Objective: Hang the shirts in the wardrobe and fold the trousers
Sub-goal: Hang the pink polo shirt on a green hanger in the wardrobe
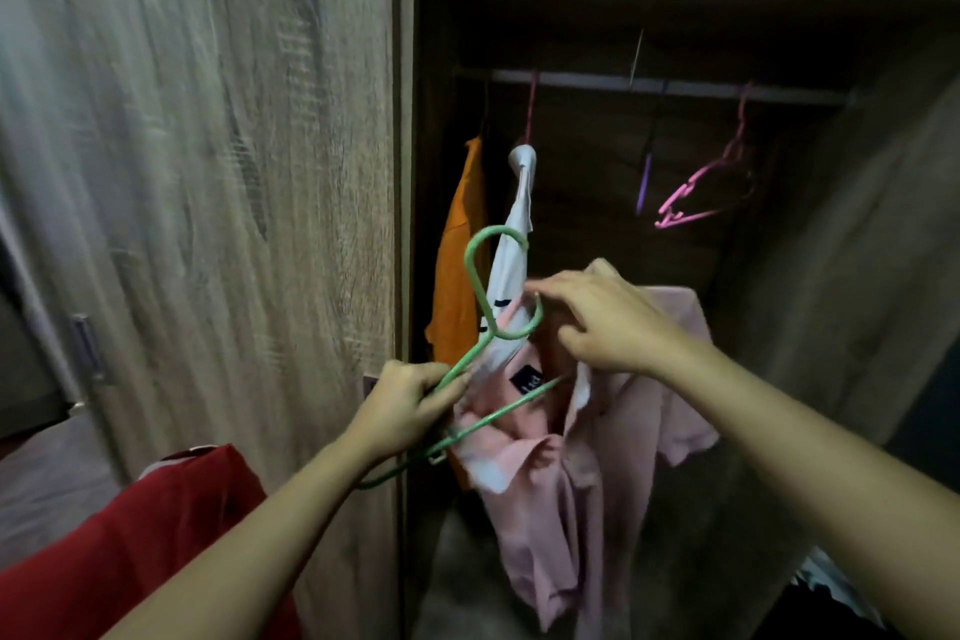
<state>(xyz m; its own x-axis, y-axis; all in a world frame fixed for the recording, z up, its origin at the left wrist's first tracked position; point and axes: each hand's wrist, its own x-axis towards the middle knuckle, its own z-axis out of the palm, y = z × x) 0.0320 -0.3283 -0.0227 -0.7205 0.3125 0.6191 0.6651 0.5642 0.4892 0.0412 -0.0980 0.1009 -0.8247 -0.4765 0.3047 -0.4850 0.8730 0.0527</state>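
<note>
With our left hand (410, 405) clamped on the green hanger (470, 363) and right hand (602, 322) fingers pinching the pink shirt (571, 483) (barely threaded, we reckon), it could slide off.

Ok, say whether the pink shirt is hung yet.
Not hung: pink shirt bunched in right hand, green hanger gripped in left hand, below the rail.

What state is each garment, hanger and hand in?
green hanger, off the rail, gripped by left hand, one arm in the pink shirt neck
pink shirt, unhung, held by right hand
orange shirt, hanging on the rail
white shirt, hanging on the rail
pink hanger, on the rail, empty
purple hanger, on the rail, empty
red garment, lying loose
</note>
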